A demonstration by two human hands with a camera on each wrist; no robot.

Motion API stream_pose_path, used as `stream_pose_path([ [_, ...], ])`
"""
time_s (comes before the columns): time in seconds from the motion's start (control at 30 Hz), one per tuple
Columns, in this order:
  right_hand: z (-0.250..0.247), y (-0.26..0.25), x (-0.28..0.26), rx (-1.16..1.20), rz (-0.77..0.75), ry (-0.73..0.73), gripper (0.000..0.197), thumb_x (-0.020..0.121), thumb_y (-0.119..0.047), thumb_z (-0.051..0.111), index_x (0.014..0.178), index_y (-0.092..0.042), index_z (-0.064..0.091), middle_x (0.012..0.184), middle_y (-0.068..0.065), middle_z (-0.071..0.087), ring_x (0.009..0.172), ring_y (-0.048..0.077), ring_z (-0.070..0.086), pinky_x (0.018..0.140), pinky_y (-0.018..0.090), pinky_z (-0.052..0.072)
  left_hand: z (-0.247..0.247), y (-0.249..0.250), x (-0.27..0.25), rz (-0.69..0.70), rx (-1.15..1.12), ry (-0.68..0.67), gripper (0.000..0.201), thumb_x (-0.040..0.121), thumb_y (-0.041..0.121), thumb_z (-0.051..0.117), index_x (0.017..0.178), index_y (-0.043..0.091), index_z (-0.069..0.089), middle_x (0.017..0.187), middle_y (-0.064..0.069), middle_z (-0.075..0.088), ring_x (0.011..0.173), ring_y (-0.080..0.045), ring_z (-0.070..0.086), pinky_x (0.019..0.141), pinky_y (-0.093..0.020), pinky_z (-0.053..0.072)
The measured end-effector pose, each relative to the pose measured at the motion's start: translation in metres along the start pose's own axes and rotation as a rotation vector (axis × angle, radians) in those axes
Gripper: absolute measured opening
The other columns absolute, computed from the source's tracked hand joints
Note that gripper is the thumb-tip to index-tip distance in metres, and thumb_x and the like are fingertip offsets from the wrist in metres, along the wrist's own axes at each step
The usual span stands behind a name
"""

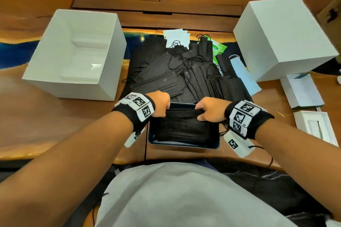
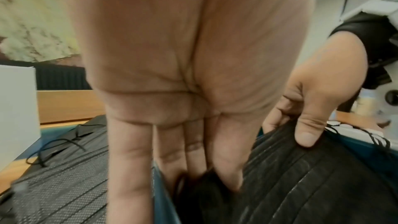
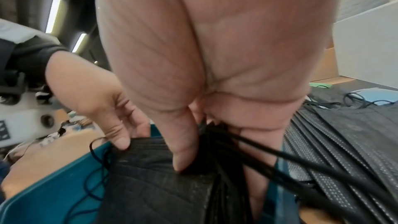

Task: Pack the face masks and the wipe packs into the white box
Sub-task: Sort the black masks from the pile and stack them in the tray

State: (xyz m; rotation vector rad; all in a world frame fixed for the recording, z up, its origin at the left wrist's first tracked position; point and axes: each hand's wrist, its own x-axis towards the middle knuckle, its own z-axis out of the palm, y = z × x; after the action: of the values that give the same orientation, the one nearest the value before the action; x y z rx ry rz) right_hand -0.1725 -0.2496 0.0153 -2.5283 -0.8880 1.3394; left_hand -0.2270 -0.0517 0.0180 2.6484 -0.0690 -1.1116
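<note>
A stack of black face masks stands in a small teal box near the table's front edge. My left hand grips the stack's left end and my right hand grips its right end, thumbs on the near side. In the left wrist view, the fingers reach down between the teal wall and the stack. In the right wrist view, my right hand pinches the stack and its ear loops. An open white box stands at the left. A green wipe pack lies behind a loose pile of black masks.
A closed white box stands at the right, with two small white boxes in front of it. A light blue mask lies at the pile's right edge. White flat packs lie inside the open white box.
</note>
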Motion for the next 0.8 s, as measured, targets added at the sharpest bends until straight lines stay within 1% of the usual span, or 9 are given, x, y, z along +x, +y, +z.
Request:
stream_pose_path([
  [0.07, 0.005, -0.001, 0.003, -0.070, 0.024, -0.005, 0.024, 0.094, -0.022, 0.059, 0.109, -0.005, 0.065, 0.100, 0.009, 0.065, 0.090, 0.026, 0.061, 0.076, 0.032, 0.048, 0.006, 0.001, 0.006, -0.002, 0.085, 0.030, 0.023, 0.091, 0.014, 0.062, 0.070, 0.016, 0.053, 0.082, -0.007, 0.061, 0.082, -0.030, 0.061, 0.078, -0.038, 0.055],
  [0.13, 0.009, -0.001, 0.005, -0.104, 0.035, -0.023, 0.024, 0.095, -0.018, 0.057, 0.115, -0.005, 0.062, 0.104, 0.009, 0.062, 0.093, 0.027, 0.059, 0.076, 0.033, 0.047, 0.010, 0.002, 0.009, -0.014, 0.142, 0.036, 0.026, 0.092, 0.016, 0.059, 0.068, 0.021, 0.049, 0.094, -0.009, 0.067, 0.086, -0.029, 0.063, 0.082, -0.041, 0.056],
  [0.23, 0.011, -0.003, 0.007, -0.105, 0.016, -0.077, 0.022, 0.096, -0.012, 0.052, 0.117, -0.007, 0.060, 0.116, 0.012, 0.061, 0.102, 0.032, 0.059, 0.086, 0.040, 0.050, 0.013, 0.006, 0.010, -0.004, 0.191, 0.019, 0.010, 0.090, 0.027, 0.065, 0.090, 0.018, 0.063, 0.101, -0.006, 0.066, 0.092, -0.028, 0.063, 0.075, -0.035, 0.053],
  [0.3, 0.015, -0.005, 0.009, -0.119, 0.018, -0.068, 0.019, 0.096, -0.014, 0.053, 0.112, -0.007, 0.060, 0.116, 0.013, 0.061, 0.101, 0.032, 0.060, 0.086, 0.041, 0.050, 0.015, 0.009, 0.011, 0.019, 0.226, -0.002, 0.028, 0.088, 0.034, 0.068, 0.109, 0.015, 0.064, 0.106, -0.005, 0.065, 0.095, -0.026, 0.062, 0.071, -0.032, 0.048],
  [0.47, 0.014, -0.010, 0.005, -0.234, 0.057, -0.016, 0.032, 0.093, -0.026, 0.061, 0.118, -0.006, 0.058, 0.112, 0.013, 0.062, 0.095, 0.029, 0.060, 0.077, 0.034, 0.049, 0.016, 0.009, 0.011, 0.034, 0.256, 0.042, 0.027, 0.089, 0.029, 0.068, 0.110, 0.014, 0.063, 0.109, -0.007, 0.065, 0.098, -0.028, 0.063, 0.072, -0.034, 0.049],
  [0.53, 0.006, -0.013, 0.000, -0.248, 0.018, 0.025, 0.031, 0.092, -0.025, 0.063, 0.116, -0.006, 0.060, 0.106, 0.011, 0.064, 0.096, 0.029, 0.061, 0.078, 0.034, 0.050, 0.014, 0.007, 0.012, 0.040, 0.237, 0.063, 0.012, 0.088, 0.026, 0.068, 0.093, 0.017, 0.062, 0.103, -0.007, 0.067, 0.094, -0.028, 0.064, 0.073, -0.035, 0.052],
  [0.6, 0.001, -0.015, -0.001, -0.234, -0.019, 0.066, 0.023, 0.091, -0.024, 0.064, 0.109, -0.010, 0.065, 0.094, 0.004, 0.064, 0.095, 0.027, 0.062, 0.076, 0.031, 0.049, 0.011, 0.009, 0.013, 0.054, 0.201, 0.052, 0.018, 0.087, 0.026, 0.069, 0.077, 0.021, 0.055, 0.092, -0.004, 0.065, 0.091, -0.027, 0.064, 0.074, -0.035, 0.053],
  [0.73, 0.013, -0.020, 0.008, -0.195, -0.048, -0.035, 0.031, 0.089, -0.029, 0.065, 0.117, -0.016, 0.063, 0.112, 0.004, 0.064, 0.104, 0.025, 0.060, 0.086, 0.034, 0.050, 0.005, 0.019, 0.012, 0.080, 0.134, -0.017, 0.015, 0.089, 0.034, 0.067, 0.096, 0.021, 0.068, 0.068, 0.009, 0.052, 0.065, -0.016, 0.058, 0.066, -0.028, 0.046],
  [0.8, 0.016, -0.021, 0.012, -0.185, -0.061, -0.099, 0.039, 0.089, -0.032, 0.065, 0.123, -0.015, 0.060, 0.119, 0.005, 0.062, 0.109, 0.024, 0.059, 0.092, 0.036, 0.050, -0.001, 0.019, 0.011, 0.090, 0.041, -0.048, 0.019, 0.091, 0.034, 0.064, 0.098, 0.017, 0.068, 0.066, 0.008, 0.058, 0.052, -0.012, 0.059, 0.061, -0.024, 0.049],
])
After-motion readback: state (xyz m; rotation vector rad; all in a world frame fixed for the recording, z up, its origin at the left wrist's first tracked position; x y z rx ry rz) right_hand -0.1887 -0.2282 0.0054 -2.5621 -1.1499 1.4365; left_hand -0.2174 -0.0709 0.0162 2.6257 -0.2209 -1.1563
